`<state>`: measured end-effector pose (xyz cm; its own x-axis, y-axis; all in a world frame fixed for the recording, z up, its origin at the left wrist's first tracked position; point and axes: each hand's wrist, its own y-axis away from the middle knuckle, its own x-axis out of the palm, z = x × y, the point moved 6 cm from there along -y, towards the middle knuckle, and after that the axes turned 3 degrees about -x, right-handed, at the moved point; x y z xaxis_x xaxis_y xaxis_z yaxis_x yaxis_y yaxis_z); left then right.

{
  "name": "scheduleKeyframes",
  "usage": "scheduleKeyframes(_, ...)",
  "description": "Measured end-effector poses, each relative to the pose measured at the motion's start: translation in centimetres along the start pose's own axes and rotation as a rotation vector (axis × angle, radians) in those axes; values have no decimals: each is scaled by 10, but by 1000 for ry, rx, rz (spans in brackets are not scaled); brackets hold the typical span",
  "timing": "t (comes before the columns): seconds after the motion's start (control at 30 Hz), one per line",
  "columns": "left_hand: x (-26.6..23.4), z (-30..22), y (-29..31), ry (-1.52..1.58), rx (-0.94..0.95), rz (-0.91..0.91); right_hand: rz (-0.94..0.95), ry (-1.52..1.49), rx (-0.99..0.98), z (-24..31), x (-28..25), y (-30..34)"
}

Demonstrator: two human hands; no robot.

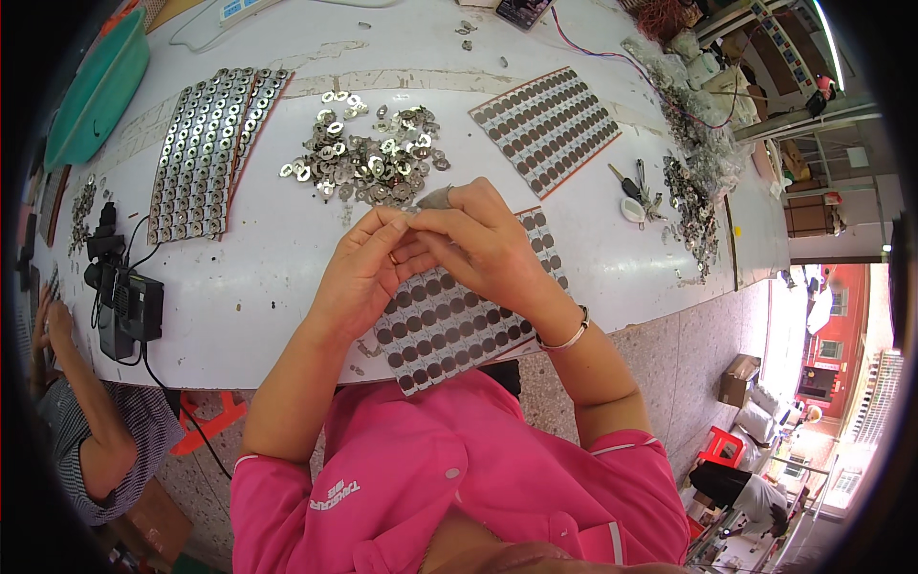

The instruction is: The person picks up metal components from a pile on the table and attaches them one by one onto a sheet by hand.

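Note:
My left hand [359,268] and my right hand [488,244] meet over the table, thumbs and fingertips pinched together. Whatever lies between the fingertips is tiny and mostly hidden. A greyish cover sits on one right fingertip. Below both hands, at the table's front edge, lies a panel [448,330] with rows of dark round discs; my hands and right forearm cover part of it. Just beyond my fingers spreads a loose pile of small shiny metal pieces [368,158].
Farther right lies another dark-disc panel [545,129]. Panels with metal pieces [199,153] stand left of the pile. Black power adapters [134,306] with cables are at front left, a green basin [100,91] behind. Keys [643,196] lie right. Another person's arm [86,392] reaches in at left.

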<state>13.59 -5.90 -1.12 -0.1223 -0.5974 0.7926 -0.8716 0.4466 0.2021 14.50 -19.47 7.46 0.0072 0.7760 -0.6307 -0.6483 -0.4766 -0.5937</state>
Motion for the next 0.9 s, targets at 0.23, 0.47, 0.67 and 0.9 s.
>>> scheduleKeyframes(0.23, 4, -4, 1, -28, 68, -43, -53, 59, 38, 1, 1, -1)
scheduleKeyframes(0.47, 1, -2, 2, 42, 15, -17, 7, -72, 66, -3, -2, 0)
scheduleKeyframes(0.67, 3, -6, 5, -207, 46, -98, 2, -182, 260, -6, -4, 3)
scheduleKeyframes(0.9, 15, -8, 12, -149, 63, -62, -116, -173, 240, 1, -10, 8)
